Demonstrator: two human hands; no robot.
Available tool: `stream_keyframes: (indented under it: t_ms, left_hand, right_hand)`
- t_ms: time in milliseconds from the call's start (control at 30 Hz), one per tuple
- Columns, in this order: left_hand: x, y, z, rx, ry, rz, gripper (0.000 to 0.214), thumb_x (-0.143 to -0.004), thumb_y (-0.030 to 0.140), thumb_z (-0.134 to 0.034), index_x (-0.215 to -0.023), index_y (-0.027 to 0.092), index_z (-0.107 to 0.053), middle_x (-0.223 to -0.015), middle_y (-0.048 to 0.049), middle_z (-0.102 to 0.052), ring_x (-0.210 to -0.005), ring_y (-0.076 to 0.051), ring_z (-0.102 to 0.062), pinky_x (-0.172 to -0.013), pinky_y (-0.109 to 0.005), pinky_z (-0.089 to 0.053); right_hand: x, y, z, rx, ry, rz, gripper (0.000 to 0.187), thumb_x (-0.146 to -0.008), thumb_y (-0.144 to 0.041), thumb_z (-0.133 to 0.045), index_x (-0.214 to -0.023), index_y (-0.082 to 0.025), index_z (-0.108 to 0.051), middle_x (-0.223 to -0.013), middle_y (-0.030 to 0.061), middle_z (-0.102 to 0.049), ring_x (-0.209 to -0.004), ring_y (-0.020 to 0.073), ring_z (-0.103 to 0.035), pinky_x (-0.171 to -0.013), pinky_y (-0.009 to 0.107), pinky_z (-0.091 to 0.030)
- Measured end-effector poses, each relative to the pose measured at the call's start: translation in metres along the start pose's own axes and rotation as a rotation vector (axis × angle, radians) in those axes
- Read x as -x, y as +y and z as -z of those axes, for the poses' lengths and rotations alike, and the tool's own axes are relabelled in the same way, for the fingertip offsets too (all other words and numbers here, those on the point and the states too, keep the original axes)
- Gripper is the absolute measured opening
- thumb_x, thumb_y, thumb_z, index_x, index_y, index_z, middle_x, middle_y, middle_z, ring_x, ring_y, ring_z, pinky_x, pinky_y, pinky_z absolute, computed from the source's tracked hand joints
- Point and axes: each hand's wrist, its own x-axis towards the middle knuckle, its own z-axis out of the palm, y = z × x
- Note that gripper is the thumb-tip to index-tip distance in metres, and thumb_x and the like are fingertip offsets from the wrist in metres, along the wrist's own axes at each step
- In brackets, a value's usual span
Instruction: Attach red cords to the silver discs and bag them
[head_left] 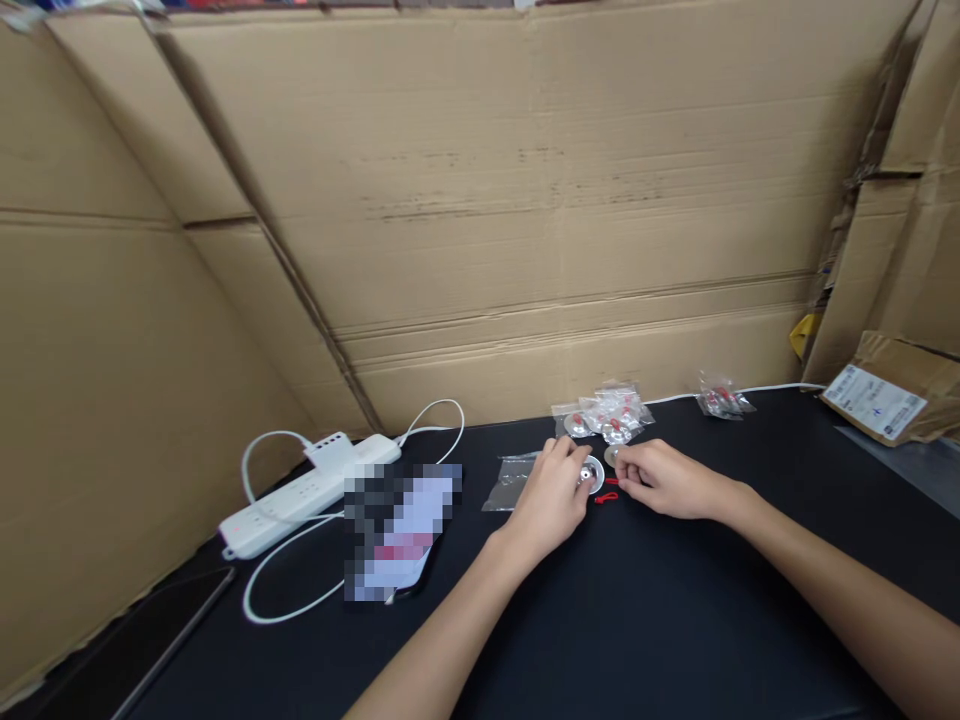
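My left hand (551, 492) is closed, its thumb and fingers around the edge of a small finger cymbal (594, 472), a shiny silver disc with a domed middle. Just right of it, my right hand (660, 478) has its fingers curled in a pinch at a second finger cymbal (612, 457), seen partly and nearly edge-on. A red cord (606, 496) lies on the dark table between the hands, near the right fingertips. Flat beside my left hand, and partly behind it, is a clear plastic bag (510, 485).
Behind the hands lie several clear bags (611, 412) of silver discs with red cords, and another such bag (724, 398). Left are a white power strip (300, 500), a looping white cable (247, 590) and a blurred-out phone-like object (409, 540). Cardboard walls (525, 200) surround the table.
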Motion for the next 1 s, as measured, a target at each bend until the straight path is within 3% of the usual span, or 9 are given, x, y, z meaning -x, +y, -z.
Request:
stream_keyframes:
  t_ms: [167,267,500,700,1000]
  left_hand:
    - [-0.004,0.002,0.006,0.138,0.069,0.081,0.018,-0.085,0.012,-0.046,-0.087,0.018,-0.063,-0.088,-0.0063,-0.059,-0.084,-0.02,-0.057,-0.075,-0.032,-0.045]
    - [-0.007,0.004,0.008,0.27,0.147,0.148,0.011,-0.082,0.014,-0.052,-0.08,0.018,-0.062,-0.076,-0.0027,-0.06,-0.071,-0.017,-0.058,-0.067,-0.03,-0.045]
    - [-0.013,0.004,0.006,0.938,0.148,0.467,0.012,-0.077,0.025,-0.062,-0.081,0.014,-0.058,-0.064,-0.0033,-0.064,-0.053,-0.018,-0.064,-0.043,-0.025,-0.046]
    - [-0.013,0.012,0.009,1.233,0.118,0.563,0.018,-0.073,0.02,-0.071,-0.082,0.011,-0.059,-0.067,-0.0051,-0.066,-0.055,-0.016,-0.066,-0.06,-0.031,-0.057]
    - [-0.01,0.021,0.012,1.327,0.056,0.492,0.026,-0.066,0.019,-0.079,-0.086,0.008,-0.067,-0.084,-0.0096,-0.069,-0.071,-0.017,-0.067,-0.076,-0.033,-0.057]
  right_hand:
    - [0.0,0.0,0.003,-0.013,0.063,0.0,0.009,-0.085,-0.014,-0.05,-0.078,-0.018,-0.05,-0.063,-0.0025,-0.055,-0.054,0.0089,-0.049,-0.052,0.02,-0.035]
    - [0.0,-0.003,0.003,-0.041,0.116,0.005,0.006,-0.087,-0.015,-0.05,-0.082,-0.019,-0.052,-0.064,-0.0027,-0.055,-0.054,0.0092,-0.049,-0.052,0.02,-0.036]
    - [-0.004,-0.009,-0.003,-0.189,0.256,-0.002,0.005,-0.087,-0.021,-0.055,-0.09,-0.018,-0.058,-0.069,-0.001,-0.06,-0.055,0.0097,-0.05,-0.053,0.021,-0.042]
    - [-0.007,-0.01,-0.002,-0.088,0.364,0.024,0.013,-0.087,-0.022,-0.059,-0.091,-0.019,-0.071,-0.074,0.0016,-0.065,-0.06,0.0115,-0.053,-0.06,0.025,-0.043]
    - [-0.005,-0.011,-0.004,0.027,0.376,0.033,0.017,-0.088,-0.017,-0.054,-0.086,-0.017,-0.07,-0.07,0.0013,-0.058,-0.058,0.0112,-0.049,-0.06,0.024,-0.041]
